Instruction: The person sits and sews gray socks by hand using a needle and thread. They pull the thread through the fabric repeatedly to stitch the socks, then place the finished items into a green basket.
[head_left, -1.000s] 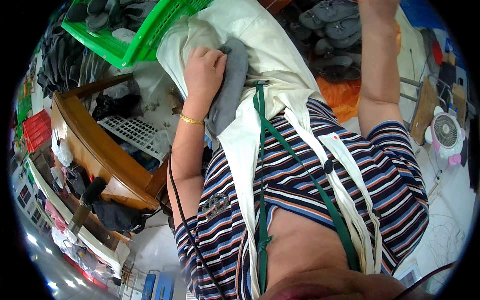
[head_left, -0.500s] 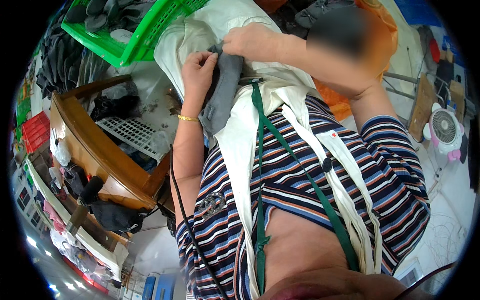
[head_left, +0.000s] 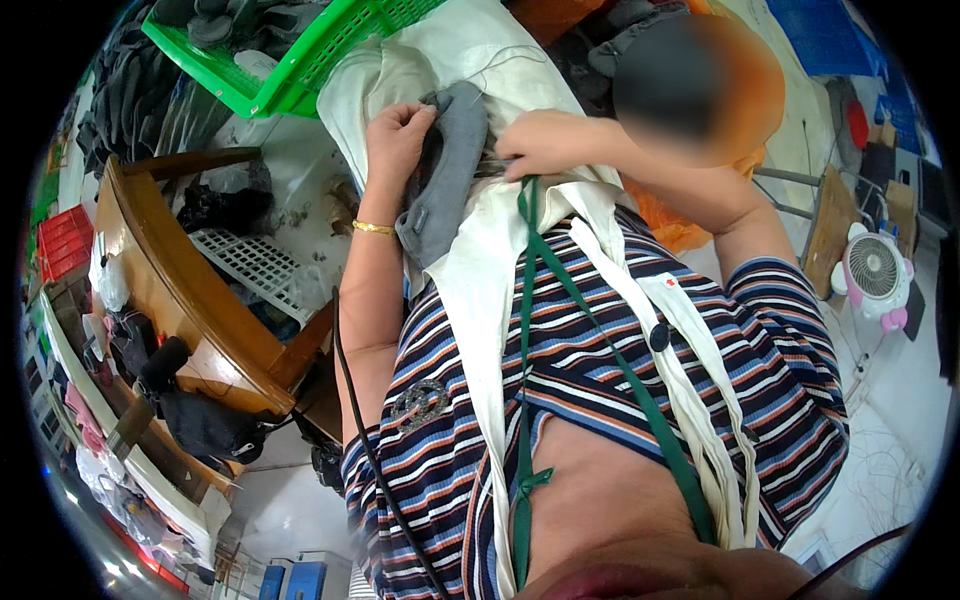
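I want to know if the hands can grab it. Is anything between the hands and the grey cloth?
No. The left hand already pinches the grey cloth piece at its top edge, and the right hand rests beside it on the cream apron.

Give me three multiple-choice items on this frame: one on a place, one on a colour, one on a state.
1. Where is the grey fabric piece?
A. On the cream cloth in the person's lap
B. Inside the green crate
C. On the white fan

2. What colour is the crate at the upper left?
A. Red
B. Green
C. Blue

3. How does the left hand stand to the grey fabric piece?
A. Far from it, resting on the wooden table
B. Flat on the floor
C. Its fingers pinch the piece's upper edge

Key: 1 A, as the grey piece lies on the cream cloth between both hands; 2 B, as the crate is bright green plastic mesh; 3 C, as the left hand is curled at the piece's top edge, while the right hand rests just beside it.
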